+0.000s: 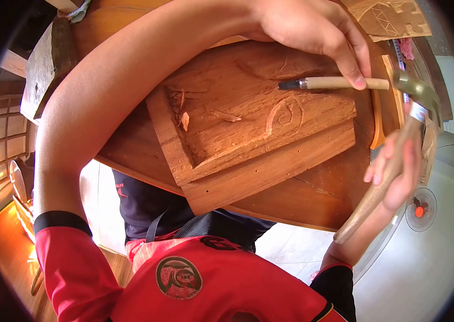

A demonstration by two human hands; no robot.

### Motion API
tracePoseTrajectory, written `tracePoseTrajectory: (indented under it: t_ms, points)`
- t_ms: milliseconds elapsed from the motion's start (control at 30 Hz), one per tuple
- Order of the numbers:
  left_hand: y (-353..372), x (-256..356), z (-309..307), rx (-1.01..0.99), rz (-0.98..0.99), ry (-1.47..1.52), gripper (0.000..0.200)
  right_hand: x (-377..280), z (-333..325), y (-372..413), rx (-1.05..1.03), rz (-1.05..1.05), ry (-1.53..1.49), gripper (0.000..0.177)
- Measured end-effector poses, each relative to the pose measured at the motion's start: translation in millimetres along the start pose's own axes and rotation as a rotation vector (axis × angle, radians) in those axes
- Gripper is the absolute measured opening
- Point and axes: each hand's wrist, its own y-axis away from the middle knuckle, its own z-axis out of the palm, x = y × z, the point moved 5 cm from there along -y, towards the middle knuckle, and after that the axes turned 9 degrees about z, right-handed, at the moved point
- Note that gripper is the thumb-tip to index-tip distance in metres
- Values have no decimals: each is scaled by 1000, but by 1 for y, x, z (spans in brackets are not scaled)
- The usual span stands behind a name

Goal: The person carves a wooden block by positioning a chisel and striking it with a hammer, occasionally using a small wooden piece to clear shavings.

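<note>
The left hand (312, 27) reaches in from the 1 o'clock edge of the view, its arm sweeping across from 8 o'clock. Its grip is closed on the pale handle of a chisel (345, 83), which lies nearly level with its dark blade pointing toward 9 o'clock. The blade tip rests on the carved panel (248, 129), just above a spiral (286, 115) cut into the wood. The right hand (396, 172), at 3 o'clock, has its grip wrapped around the wooden shaft of a hammer (417, 91), fingers partly loose. The hammer's metal head sits just beside the butt of the chisel handle (whether the two touch, I cannot tell). The panel lies at the centre of a round wooden surface (318, 204), with loose chips (185, 121) in its recessed left part. A second carved board (393, 16) lies at 1 o'clock, and a fan (421, 209) stands on the floor at 4 o'clock.
</note>
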Motion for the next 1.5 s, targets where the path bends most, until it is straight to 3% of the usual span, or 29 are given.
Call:
tracePoseTrajectory:
  t_ms: [100, 200, 300, 567, 733, 1000, 1133, 1333, 1500]
  points:
    - [4, -2, 4, 62, 80, -260, 39, 2, 6, 3, -3, 48, 23, 58]
    - [16, 5, 6, 122, 144, -282, 39, -4, 1, 1, 15, -12, -12, 58]
    - [5, 4, -3, 42, 15, -92, 36, -7, -5, 1, 37, -57, -19, 58]
    - [-9, -24, -5, 136, 83, 0, 30, -6, -4, 2, 21, -63, -12, 58]
    - [1, -7, -2, 132, 69, 17, 30, -6, 4, 4, 23, -35, 9, 58]
    - [8, 8, -2, 118, 1, -91, 36, -4, -6, 0, 7, -38, -11, 56]
    - [8, 1, 4, 116, 186, -235, 36, 0, -1, 4, 38, 28, 58, 56]
    - [6, 1, -7, 56, 75, -50, 34, -1, -10, 0, 69, -20, -17, 57]
    - [6, -3, 1, 86, 117, -234, 34, 0, -4, 1, 29, 68, 41, 56]
